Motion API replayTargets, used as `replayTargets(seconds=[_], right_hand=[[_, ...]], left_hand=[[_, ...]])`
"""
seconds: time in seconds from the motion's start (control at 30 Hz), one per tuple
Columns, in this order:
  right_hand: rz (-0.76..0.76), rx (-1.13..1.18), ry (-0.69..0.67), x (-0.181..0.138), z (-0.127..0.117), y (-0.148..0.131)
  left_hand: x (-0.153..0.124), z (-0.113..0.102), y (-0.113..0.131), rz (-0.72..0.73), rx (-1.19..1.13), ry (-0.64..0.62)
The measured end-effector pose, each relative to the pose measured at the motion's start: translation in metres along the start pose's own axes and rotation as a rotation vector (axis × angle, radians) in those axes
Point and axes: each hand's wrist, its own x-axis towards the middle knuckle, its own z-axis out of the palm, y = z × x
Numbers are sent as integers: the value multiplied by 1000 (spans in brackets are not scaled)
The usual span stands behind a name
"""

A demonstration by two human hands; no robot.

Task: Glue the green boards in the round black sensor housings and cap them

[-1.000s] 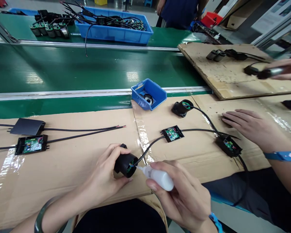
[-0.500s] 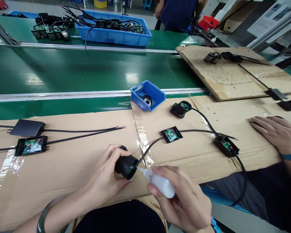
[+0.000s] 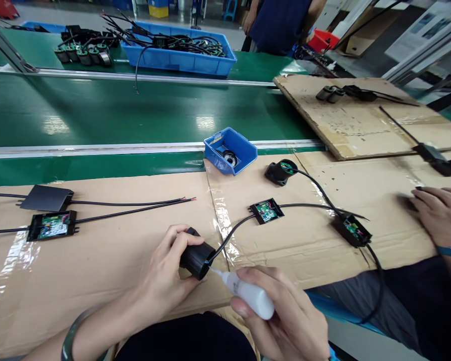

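Viewing remotely, I took clock bearings from the black cylindrical plastic housing (image 3: pixel 196 256). The left hand (image 3: pixel 168 268) pinched it between thumb and fingers over tan cardboard sheeting (image 3: pixel 108 260). At 4 o'clock the right hand (image 3: pixel 285 308) gripped a whitish plastic squeeze bottle (image 3: pixel 250 294) between thumb and fingers, nozzle (image 3: pixel 216 271) at the housing's open end; contact I could not tell. A black cable (image 3: pixel 230 234) ran from the housing to a black rectangular box (image 3: pixel 266 210) at 2 o'clock. A blue plastic bin (image 3: pixel 243 150) sat at 1 o'clock.
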Motion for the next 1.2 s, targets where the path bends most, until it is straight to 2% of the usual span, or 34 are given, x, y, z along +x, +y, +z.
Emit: replayTargets(seconds=[0.2, 0.43, 0.63, 0.7, 0.77, 0.83, 0.9, 0.97, 1.07, 1.2], right_hand=[[31, 117, 0, -8, 1, 0], [1, -4, 78, -4, 2, -1], [49, 164, 43, -4, 4, -2], [75, 190, 70, -7, 5, 1], [128, 242, 161, -10, 9, 3], [211, 369, 298, -12, 14, 4], [277, 520, 426, -12, 21, 5], [285, 577, 491, -11, 27, 6], [206, 448, 455, -10, 33, 8], [69, 247, 352, -3, 33, 7]], left_hand=[[-3, 3, -3, 30, 5, 30], [-3, 5, -5, 54, -16, 41], [-3, 7, -6, 65, -45, 57], [-2, 8, -6, 46, -80, 64], [-1, 8, -6, -36, -169, 58], [1, 8, -6, -181, -343, 2], [3, 7, -5, -306, -571, -100], [5, 7, -3, -382, -801, -213], [7, 7, 0, -517, -1080, -299], [6, 11, 4, -638, -1283, -298]])
